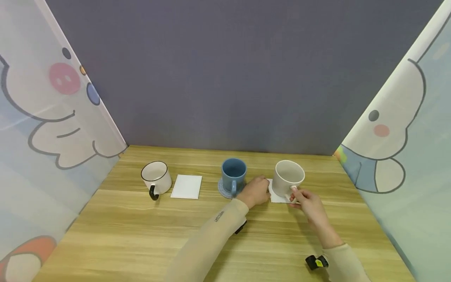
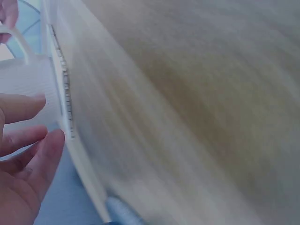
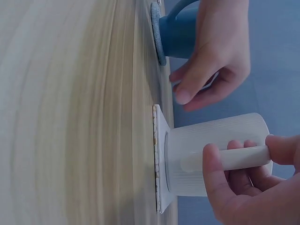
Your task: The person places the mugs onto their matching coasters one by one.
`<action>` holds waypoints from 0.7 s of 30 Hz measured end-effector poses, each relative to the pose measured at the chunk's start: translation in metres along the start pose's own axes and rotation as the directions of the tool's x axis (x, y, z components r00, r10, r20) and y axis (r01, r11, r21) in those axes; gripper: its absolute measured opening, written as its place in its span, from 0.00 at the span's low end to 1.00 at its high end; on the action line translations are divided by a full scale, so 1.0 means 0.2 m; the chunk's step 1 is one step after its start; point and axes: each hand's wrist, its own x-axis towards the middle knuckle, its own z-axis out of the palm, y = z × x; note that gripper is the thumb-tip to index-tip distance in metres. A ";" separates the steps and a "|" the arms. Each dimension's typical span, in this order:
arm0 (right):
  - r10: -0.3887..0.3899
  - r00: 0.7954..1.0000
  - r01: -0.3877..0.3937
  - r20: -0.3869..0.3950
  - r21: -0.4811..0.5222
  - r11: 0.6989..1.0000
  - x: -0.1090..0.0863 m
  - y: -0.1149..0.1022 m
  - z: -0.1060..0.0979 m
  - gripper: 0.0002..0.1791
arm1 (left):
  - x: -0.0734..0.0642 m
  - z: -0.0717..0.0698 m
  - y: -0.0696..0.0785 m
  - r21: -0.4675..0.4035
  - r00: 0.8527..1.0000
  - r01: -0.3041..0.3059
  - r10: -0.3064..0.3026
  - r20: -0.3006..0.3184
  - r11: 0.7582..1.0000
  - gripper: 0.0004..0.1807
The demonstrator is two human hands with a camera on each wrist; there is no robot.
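Observation:
A ribbed white mug [image 1: 287, 178] stands on a square white coaster [image 1: 276, 198] at the right of the table. My right hand [image 1: 310, 203] holds its handle [image 3: 241, 158], thumb at one end and fingers about it. Just left of that coaster is my left hand [image 1: 255, 191], its fingers loosely bent with nothing between them, as the right wrist view shows. Beside the left hand, a blue mug [image 1: 233, 174] sits on a round blue coaster [image 1: 222, 190], its handle toward me.
Further left lies another square white coaster [image 1: 186, 187]. Beyond it stands a white mug with a black rim and handle [image 1: 159, 180], directly on the wooden table [image 1: 141, 235]. A dark grey panel [image 1: 225, 78] closes off the back, and printed cartoon panels flank both sides.

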 end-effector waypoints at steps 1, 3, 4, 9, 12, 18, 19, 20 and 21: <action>0.002 1.000 -0.002 0.002 -0.007 1.000 0.00 0.00 0.00 0.23 | -0.01 -0.01 0.01 0.011 1.000 -0.016 0.016 -0.006 1.000 0.07; 0.002 1.000 -0.002 0.006 -0.018 1.000 0.00 0.00 -0.01 0.24 | -0.04 -0.03 0.02 0.024 0.999 -0.045 0.045 -0.017 0.999 0.07; 0.002 1.000 -0.001 0.010 -0.024 1.000 0.00 0.00 -0.01 0.24 | -0.05 -0.05 0.03 0.032 0.998 -0.061 0.061 -0.024 0.998 0.06; 0.010 1.000 -0.010 0.024 -0.023 1.000 0.00 0.01 -0.02 0.23 | -0.12 -0.10 0.06 0.059 0.989 -0.131 0.134 -0.064 0.990 0.07; 0.020 0.999 -0.020 0.027 -0.024 1.000 0.00 0.01 -0.02 0.22 | -0.16 -0.11 0.07 0.069 0.982 -0.165 0.171 -0.082 0.984 0.09; 0.010 1.000 -0.009 0.029 -0.036 0.999 0.00 0.01 -0.02 0.23 | -0.25 -0.14 0.08 0.104 0.965 -0.225 0.236 -0.115 0.969 0.09; 0.008 1.000 -0.007 0.029 -0.037 0.999 0.00 0.01 -0.02 0.23 | -0.26 -0.15 0.08 0.107 0.963 -0.231 0.243 -0.119 0.967 0.09; 0.007 1.000 -0.006 0.028 -0.037 0.999 0.00 0.01 -0.02 0.23 | -0.28 -0.16 0.08 0.112 0.961 -0.237 0.250 -0.123 0.965 0.09; 0.007 1.000 -0.006 0.029 -0.040 0.999 0.00 0.01 -0.02 0.24 | -0.30 -0.16 0.08 0.118 0.958 -0.242 0.257 -0.128 0.963 0.08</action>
